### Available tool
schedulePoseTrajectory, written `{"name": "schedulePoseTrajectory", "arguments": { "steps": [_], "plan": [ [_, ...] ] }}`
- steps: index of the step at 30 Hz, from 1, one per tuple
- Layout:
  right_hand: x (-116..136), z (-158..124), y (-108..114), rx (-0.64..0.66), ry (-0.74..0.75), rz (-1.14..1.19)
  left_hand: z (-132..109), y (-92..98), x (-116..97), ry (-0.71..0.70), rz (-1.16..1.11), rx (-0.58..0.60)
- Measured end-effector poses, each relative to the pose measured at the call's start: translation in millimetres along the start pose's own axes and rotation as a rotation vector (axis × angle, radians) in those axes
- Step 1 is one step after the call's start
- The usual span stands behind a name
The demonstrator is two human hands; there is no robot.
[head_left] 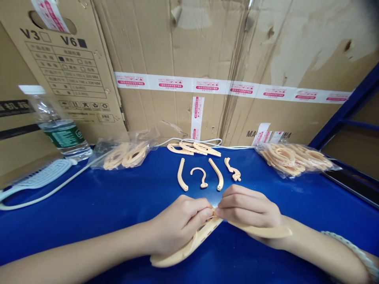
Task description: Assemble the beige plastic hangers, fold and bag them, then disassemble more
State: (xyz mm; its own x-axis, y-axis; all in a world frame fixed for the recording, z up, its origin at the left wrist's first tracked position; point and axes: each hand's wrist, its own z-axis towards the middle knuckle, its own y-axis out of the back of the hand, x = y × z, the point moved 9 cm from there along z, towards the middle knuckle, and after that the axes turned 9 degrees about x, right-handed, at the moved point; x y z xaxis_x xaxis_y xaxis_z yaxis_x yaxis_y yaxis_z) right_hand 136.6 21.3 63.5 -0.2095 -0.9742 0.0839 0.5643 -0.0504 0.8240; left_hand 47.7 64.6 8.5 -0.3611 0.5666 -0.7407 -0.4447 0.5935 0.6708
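Note:
Low in the middle of the head view, my left hand (180,225) and my right hand (251,207) meet over a beige plastic folding hanger (189,246). The left fingers wrap its slotted arm, while a second curved arm (266,230) sticks out beneath my right hand. Both hands pinch at the joint between the arms, where the fingertips hide the detail. Just beyond them lie loose hanger parts: a curved arm (181,175), a hook (199,176), another curved arm (216,175) and a small notched piece (233,169).
Several folded hangers (194,148) lie at the back of the blue table (124,205). Bagged hangers sit left (127,154) and right (291,157). At left are a water bottle (62,126), a pale hairbrush (41,175) and a white cable (59,189). Cardboard boxes (166,51) stand behind.

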Motion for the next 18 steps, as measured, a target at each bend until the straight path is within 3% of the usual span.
{"name": "schedulePoseTrajectory", "arguments": {
  "steps": [6,9,12,15,18],
  "plan": [
    [28.2,7.0,12.1,0.033,0.148,-0.212,0.6,1.3,4.8,0.043,-0.088,-0.006],
    [26.9,13.4,18.9,0.088,0.046,-0.127,1.6,1.4,7.9,0.068,-0.170,0.002],
    [-5.5,9.3,35.1,-0.031,-0.185,0.017,3.7,-0.7,19.5,0.110,-0.425,-0.013],
    [-60.2,-12.7,50.9,-0.176,-0.452,0.067,7.8,-6.4,33.3,0.134,-0.787,-0.008],
    [-119.2,-43.1,42.9,-0.068,-0.766,0.179,11.9,-4.0,39.6,0.091,-1.010,-0.024]
  ]
}}
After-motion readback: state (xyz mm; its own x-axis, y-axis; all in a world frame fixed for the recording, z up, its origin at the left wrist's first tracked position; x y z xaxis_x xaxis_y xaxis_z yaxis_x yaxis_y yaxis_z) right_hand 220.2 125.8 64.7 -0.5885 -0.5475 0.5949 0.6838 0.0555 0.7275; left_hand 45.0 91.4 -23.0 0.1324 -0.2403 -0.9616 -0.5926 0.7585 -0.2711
